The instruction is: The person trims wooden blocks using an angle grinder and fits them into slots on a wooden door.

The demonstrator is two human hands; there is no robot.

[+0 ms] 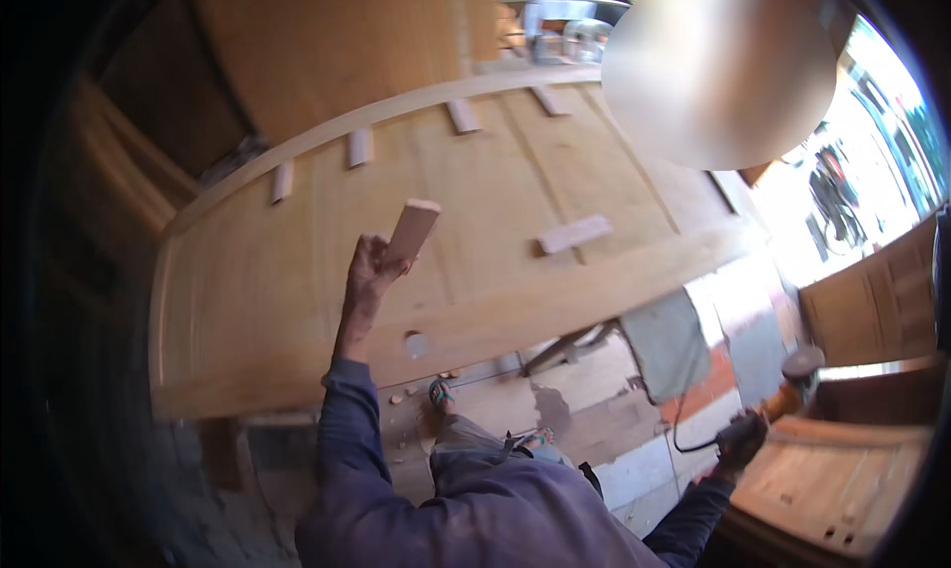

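Note:
My left hand [376, 261] is closed round one end of a small flat wooden block [412, 229], raised over a large wooden door panel [327, 271]. At the lower right, my right hand [741, 441] grips the dark handle of a corded power tool [778, 406] with a round head, held beside a wooden cabinet piece. Another loose block [576, 233] lies on the panel, right of my left hand. Several similar blocks [360, 147] line the panel's far edge. A round pale disc [415, 344] rests near the panel's close edge.
A wooden cabinet piece [822, 479] stands at the lower right, with another wooden panel [872, 301] above it. Tall wooden boards [337, 33] stand behind the door panel. A grey cloth [666, 345] and a cord lie on the tiled floor. Wood scraps are near my feet.

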